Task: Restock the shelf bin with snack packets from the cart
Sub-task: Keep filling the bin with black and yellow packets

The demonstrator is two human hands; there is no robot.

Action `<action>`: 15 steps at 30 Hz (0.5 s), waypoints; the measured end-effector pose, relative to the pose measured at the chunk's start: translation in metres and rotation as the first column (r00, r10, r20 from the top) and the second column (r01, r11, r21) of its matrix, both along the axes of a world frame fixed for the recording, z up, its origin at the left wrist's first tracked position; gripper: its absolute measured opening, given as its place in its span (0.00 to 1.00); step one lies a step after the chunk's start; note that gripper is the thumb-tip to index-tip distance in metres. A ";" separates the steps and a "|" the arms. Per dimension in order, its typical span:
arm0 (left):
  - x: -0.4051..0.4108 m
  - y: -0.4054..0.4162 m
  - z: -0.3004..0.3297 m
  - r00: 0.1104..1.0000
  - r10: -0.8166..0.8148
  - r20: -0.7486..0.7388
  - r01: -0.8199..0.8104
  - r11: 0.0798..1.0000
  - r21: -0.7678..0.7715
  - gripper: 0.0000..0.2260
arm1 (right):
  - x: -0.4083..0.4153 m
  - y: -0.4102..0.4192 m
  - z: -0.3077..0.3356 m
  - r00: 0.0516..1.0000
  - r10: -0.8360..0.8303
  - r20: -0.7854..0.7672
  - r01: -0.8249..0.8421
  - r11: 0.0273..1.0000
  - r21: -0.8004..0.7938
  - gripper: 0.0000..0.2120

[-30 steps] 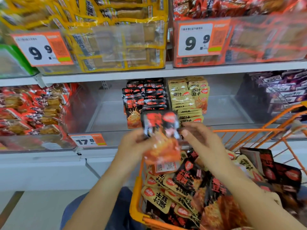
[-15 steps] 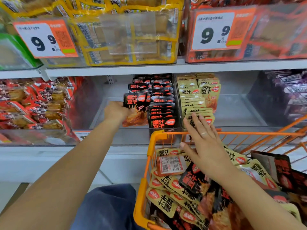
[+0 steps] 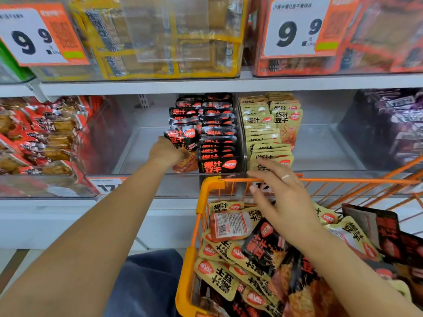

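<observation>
Two hands out: your left hand [image 3: 168,152] has its grip clamped on a black snack packet [image 3: 184,143], upright in the shelf bin [image 3: 137,143]. Your right hand [image 3: 282,200] hovers, fingers spread, over the cart [image 3: 207,186].

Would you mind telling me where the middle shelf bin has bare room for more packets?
Bare floor lies left of the black packets, where the left hand holds one, out to the clear bin wall. More lies right of the yellow packets, toward the purple packs. Both rows themselves are crowded.
</observation>
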State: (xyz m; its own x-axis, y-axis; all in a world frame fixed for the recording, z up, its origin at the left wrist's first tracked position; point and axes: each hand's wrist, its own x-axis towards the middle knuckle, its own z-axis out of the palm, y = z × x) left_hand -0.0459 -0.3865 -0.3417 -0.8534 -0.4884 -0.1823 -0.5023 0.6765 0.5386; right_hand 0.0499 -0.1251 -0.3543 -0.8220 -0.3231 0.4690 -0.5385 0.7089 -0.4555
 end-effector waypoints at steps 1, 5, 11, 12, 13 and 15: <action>0.003 -0.001 0.002 0.999 0.032 -0.026 -0.030 0.999 0.043 0.31 | 0.001 0.001 0.004 1.000 0.011 0.012 -0.011 1.000 0.000 0.15; 0.028 -0.005 0.013 0.949 0.069 -0.306 -0.041 0.995 0.096 0.32 | 0.007 0.003 0.010 0.949 0.027 0.315 -0.140 0.929 0.342 0.15; 0.092 0.023 0.036 0.723 -0.234 -0.650 0.190 0.972 -0.139 0.28 | 0.002 0.025 0.018 0.846 -0.283 0.451 -0.127 0.715 0.688 0.24; 0.101 0.030 0.037 0.702 -0.259 -0.663 0.217 0.965 -0.146 0.28 | 0.002 0.028 0.018 0.830 -0.294 0.474 -0.154 0.695 0.702 0.23; 0.108 0.037 0.037 0.695 -0.272 -0.665 0.243 0.960 -0.139 0.27 | 0.003 0.028 0.018 0.810 -0.285 0.513 -0.195 0.694 0.693 0.21; 0.117 0.052 0.035 0.704 -0.290 -0.649 0.297 0.949 -0.101 0.27 | 0.006 0.027 0.014 0.752 -0.226 0.619 -0.269 0.752 0.602 0.19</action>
State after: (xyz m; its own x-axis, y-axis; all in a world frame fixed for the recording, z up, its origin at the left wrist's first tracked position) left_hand 0.0712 -0.3345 -0.3067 -0.8633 -0.1944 0.4657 0.1954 0.7220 0.6637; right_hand 0.0562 -0.0984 -0.3401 -0.8135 -0.3476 -0.4662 -0.3221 0.9368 -0.1364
